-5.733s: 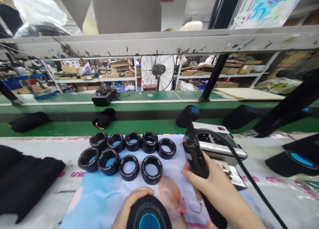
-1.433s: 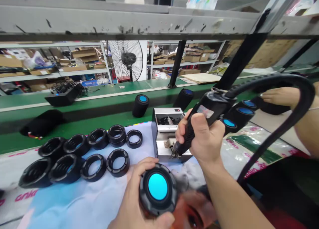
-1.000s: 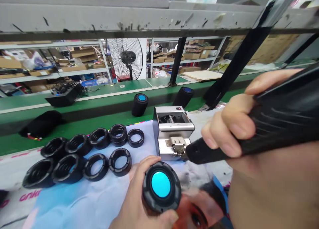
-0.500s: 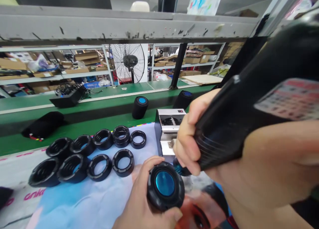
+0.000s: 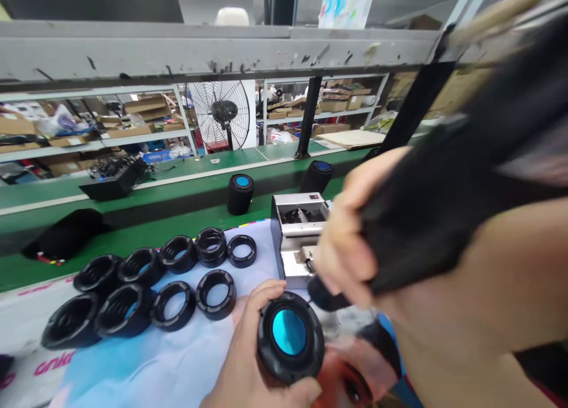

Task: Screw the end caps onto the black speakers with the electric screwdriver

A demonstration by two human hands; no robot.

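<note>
A tabletop (image 5: 26,325) under clear printed film is carrying a pale blue poster (image 5: 146,366), and behind it a green conveyor (image 5: 155,233) is running across a workshop lined with metal shelves (image 5: 89,139) of cardboard boxes. A round wire-caged fan (image 5: 218,115) is standing in the background, and a scuffed grey beam (image 5: 199,56) is crossing overhead.

Nine black plastic rings (image 5: 216,285), ribbed inside, are lying on the poster in two rows, five behind and four in front. Two black fabric-covered cylinders (image 5: 240,193) with blue tops are standing on the conveyor. A boxy brushed-metal feeder (image 5: 298,238) is sitting just right of the rings.

The left hand (image 5: 248,360) is clamping a round black speaker (image 5: 290,337), low and central over the poster, its glossy blue disc facing up. The right hand (image 5: 355,242), blurred and close to the camera, is wrapping tight around a black driver (image 5: 444,201), whose tip is pointing down just beside the speaker's upper right rim; contact cannot be told.
</note>
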